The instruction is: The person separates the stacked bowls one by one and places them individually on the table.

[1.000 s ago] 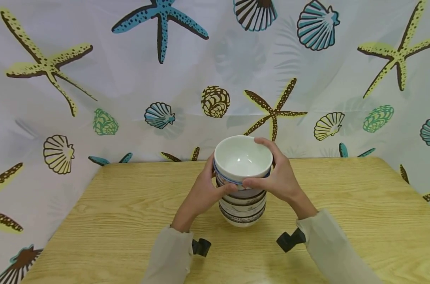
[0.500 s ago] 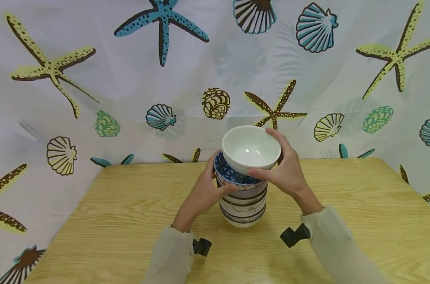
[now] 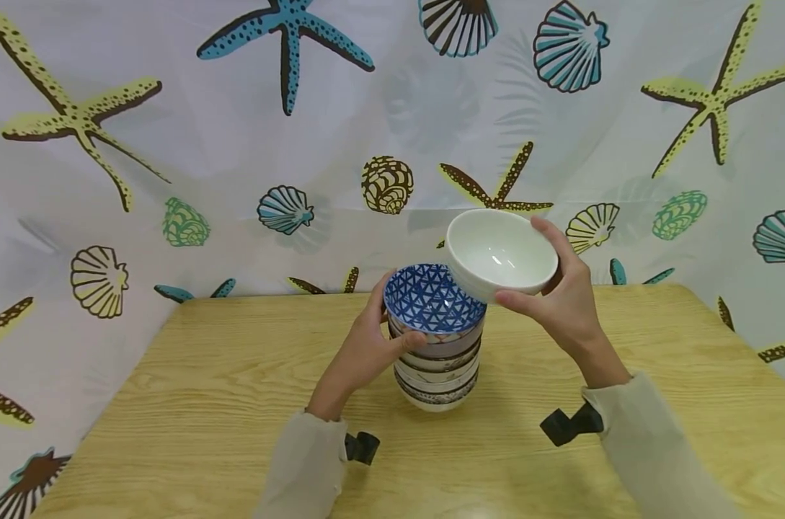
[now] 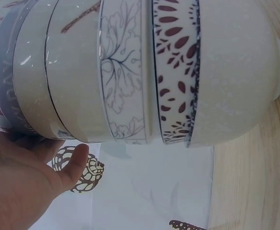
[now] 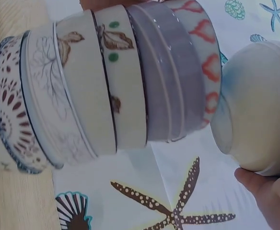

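By the right hand (image 3: 569, 297), the white bowl (image 3: 496, 252) is pinched, tilted at the upper right of the bowl stack (image 3: 436, 369); by the left hand (image 3: 369, 342), the stack's top is clasped. The stack is best steadied with 1 hand while the lifted foot is eased clear of the blue-patterned bowl (image 3: 424, 297).

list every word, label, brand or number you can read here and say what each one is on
"DAY": faint and sideways on the grey bowl, seen in the left wrist view.
Other letters beside it on that bowl: too blurred to read.
No other readable text: the rest of the bowl stack and the backdrop cloth show patterns, and the white bowl looks plain.
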Demonstrator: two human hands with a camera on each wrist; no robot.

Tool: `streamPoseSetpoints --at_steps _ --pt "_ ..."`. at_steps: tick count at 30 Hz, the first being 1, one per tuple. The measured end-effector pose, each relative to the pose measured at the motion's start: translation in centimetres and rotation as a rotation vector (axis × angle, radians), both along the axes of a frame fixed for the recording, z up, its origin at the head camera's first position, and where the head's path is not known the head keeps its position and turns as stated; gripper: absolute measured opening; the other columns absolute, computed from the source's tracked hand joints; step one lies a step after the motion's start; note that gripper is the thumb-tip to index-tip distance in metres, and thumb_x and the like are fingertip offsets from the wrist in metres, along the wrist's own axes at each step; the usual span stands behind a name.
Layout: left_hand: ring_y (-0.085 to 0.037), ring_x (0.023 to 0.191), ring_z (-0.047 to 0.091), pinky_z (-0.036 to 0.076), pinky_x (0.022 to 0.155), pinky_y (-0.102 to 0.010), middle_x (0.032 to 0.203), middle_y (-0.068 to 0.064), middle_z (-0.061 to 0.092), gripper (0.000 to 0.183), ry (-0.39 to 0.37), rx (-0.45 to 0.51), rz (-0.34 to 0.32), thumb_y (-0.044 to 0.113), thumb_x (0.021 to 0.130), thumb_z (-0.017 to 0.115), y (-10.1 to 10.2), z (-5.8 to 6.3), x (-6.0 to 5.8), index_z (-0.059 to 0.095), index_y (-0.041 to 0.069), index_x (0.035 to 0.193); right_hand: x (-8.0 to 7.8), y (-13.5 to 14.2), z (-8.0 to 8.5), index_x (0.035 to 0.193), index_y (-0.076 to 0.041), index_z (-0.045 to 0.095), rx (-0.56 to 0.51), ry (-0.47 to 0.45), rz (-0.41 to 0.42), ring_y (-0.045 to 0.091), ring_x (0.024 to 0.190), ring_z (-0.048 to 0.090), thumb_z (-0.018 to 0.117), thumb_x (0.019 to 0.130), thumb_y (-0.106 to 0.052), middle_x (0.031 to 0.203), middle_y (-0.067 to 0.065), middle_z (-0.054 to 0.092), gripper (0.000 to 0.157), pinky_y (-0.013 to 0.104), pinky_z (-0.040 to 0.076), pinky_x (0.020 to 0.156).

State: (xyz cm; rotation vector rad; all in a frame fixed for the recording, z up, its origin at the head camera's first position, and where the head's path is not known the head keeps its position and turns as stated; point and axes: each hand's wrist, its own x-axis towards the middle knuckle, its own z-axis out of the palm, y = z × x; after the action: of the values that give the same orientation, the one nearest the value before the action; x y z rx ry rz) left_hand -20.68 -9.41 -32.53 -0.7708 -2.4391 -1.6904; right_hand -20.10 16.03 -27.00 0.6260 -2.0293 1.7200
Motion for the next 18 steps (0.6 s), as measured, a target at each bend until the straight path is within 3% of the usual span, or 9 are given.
streamPoseSetpoints --at_steps 6,12,18 --pt "-0.037 0.137 0.033 0.031 0.110 -0.056 0.154 -0.017 0.026 0.119 -0.001 -0.008 -0.002 0.076 0.068 0.062 -0.1 0.1 0.0 0.008 0.013 0.154 0.5 1.8 -0.6 0.148 -0.004 0.030 0.021 0.001 -0.075 0.015 0.110 0.050 0.074 0.070 0.011 0.137 0.018 0.043 0.090 0.011 0.049 0.084" --pt "-0.038 0.136 0.034 0.035 0.106 -0.057 0.154 -0.018 0.025 0.121 -0.006 -0.007 0.000 0.078 0.066 0.060 0.0 0.1 0.1 0.008 0.014 0.154 0.7 3.3 -1.7 0.145 -0.003 0.034 -0.035 0.004 -0.083 0.016 0.108 0.050 0.072 0.069 0.015 0.130 0.006 0.045 0.087 0.012 0.050 0.081" --pt "-0.038 0.137 0.033 0.033 0.108 -0.057 0.154 -0.018 0.025 0.122 -0.014 -0.006 0.002 0.079 0.065 0.060 0.0 0.1 0.1 0.007 0.014 0.154 1.0 4.6 -3.2 0.144 -0.002 0.036 -0.065 -0.002 -0.080 0.015 0.107 0.050 0.071 0.066 0.019 0.128 0.003 0.046 0.088 0.011 0.050 0.081"
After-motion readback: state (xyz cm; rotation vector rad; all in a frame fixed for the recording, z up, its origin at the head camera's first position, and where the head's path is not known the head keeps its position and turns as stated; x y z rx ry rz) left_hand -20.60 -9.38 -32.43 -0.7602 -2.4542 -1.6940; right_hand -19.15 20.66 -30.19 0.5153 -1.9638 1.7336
